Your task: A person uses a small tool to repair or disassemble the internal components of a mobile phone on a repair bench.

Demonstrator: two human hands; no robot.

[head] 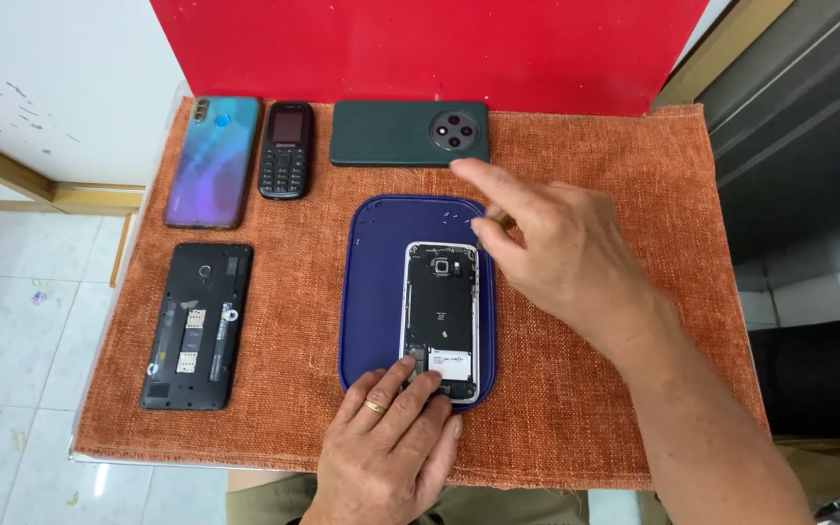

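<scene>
Seen from above, a person works over an opened smartphone [440,321], its back cover off and its dark inner parts showing, lying lengthwise on a dark blue mat [373,292] in the middle of an orange woven cloth [576,408] that covers the desk. The left hand [388,442], a gold ring on one finger, rests on the near end of the phone, its fingers laid flat and close together on the lower edge rather than pinching it. The right hand [556,258] hovers over the phone's upper right corner, forefinger stretched towards the far side, with a small brownish object nipped between thumb and fingers; what it is cannot be told. Along the far edge of the cloth lie a blue-purple smartphone [213,160] face down, a small black keypad phone [286,151] and a dark green phone [409,133] with a round camera cluster. To the left lies a second opened black phone [196,326], well apart from the mat. A red panel [420,49] stands behind.
</scene>
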